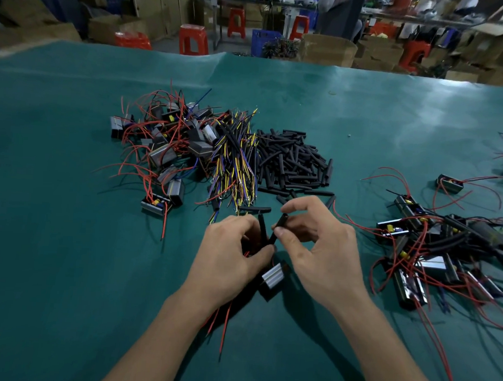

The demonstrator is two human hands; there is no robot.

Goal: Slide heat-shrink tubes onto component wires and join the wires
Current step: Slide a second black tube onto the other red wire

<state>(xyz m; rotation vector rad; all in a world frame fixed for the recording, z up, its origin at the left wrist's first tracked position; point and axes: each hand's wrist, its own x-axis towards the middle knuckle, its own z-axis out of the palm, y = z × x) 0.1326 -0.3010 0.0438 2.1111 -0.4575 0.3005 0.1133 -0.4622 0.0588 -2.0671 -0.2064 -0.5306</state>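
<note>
Right hand (314,247) pinches a black heat-shrink tube (278,226) at mid-bench (63,267); left hand (235,248) grips a second tube (262,227) and red wires (225,324) above a small grey component (272,277).

Two hands (229,248), two heat-shrink tubes (278,226) held, one component (271,278) beneath, four red stools (194,39) behind, three heaps on the table (68,179)

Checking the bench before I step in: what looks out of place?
Nothing stands out. Both hands work a heat-shrink tube over the component; tube pile and wire bundle sit sorted.
</note>
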